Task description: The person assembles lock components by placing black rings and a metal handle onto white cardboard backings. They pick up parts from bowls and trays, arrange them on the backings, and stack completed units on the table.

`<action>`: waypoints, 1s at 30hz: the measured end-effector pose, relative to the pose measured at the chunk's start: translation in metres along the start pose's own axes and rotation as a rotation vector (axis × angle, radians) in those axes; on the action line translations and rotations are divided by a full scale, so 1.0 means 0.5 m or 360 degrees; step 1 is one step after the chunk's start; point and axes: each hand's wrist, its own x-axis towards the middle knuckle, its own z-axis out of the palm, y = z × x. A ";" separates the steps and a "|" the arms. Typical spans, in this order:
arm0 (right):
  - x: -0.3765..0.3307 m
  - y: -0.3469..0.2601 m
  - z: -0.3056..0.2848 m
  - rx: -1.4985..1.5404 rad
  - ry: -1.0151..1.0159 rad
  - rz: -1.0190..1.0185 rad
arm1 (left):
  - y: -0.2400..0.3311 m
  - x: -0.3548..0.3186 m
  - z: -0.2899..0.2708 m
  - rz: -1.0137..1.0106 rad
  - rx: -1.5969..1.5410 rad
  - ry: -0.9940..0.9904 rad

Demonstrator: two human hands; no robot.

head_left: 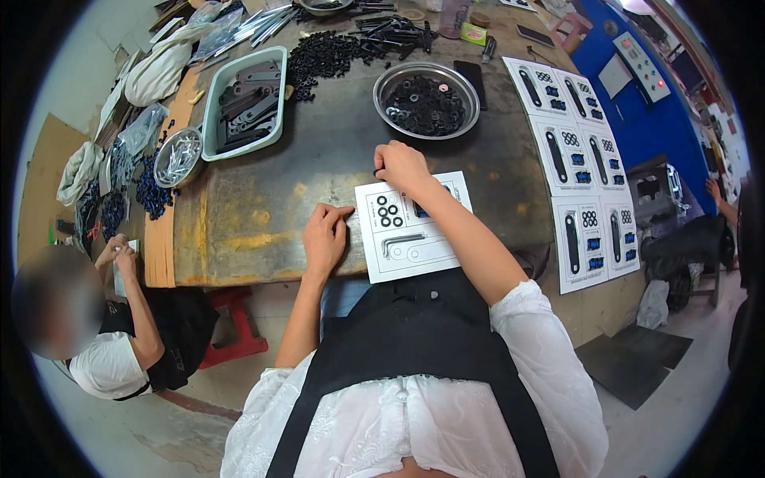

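My right hand point(402, 167) is closed in a pinch just above the upper edge of a white printed card point(370, 267). A small black part, seemingly a washer point(378, 172), shows at its fingertips. Several black washers point(389, 211) are grouped on the card, above an L-shaped hex key point(402, 239). My right forearm covers part of the card and most of a dark piece there. Left of the card, my left hand point(325, 239) rests on the table with the index finger stretched toward the card; it holds nothing visible. Beyond my right hand stands a steel bowl of black washers point(382, 119).
Finished-looking cards point(562, 187) lie in rows at the right. A pale green tray point(283, 99) of dark flat parts, a bowl of silver pieces point(177, 158) and a pile of small black parts point(327, 64) stand farther off. A co-worker point(119, 334) sits at the left.
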 end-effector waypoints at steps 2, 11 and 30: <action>0.012 -0.004 -0.007 0.0138 -0.0141 0.0017 | -0.005 0.001 0.006 -0.0012 -0.0013 0.0016; -0.091 -0.003 -0.060 0.0020 -0.0214 0.0124 | -0.011 -0.005 0.010 -0.0018 0.0011 0.0000; -0.165 -0.004 -0.034 -0.0023 0.0052 0.0046 | -0.009 0.001 0.010 -0.0029 -0.0028 0.0015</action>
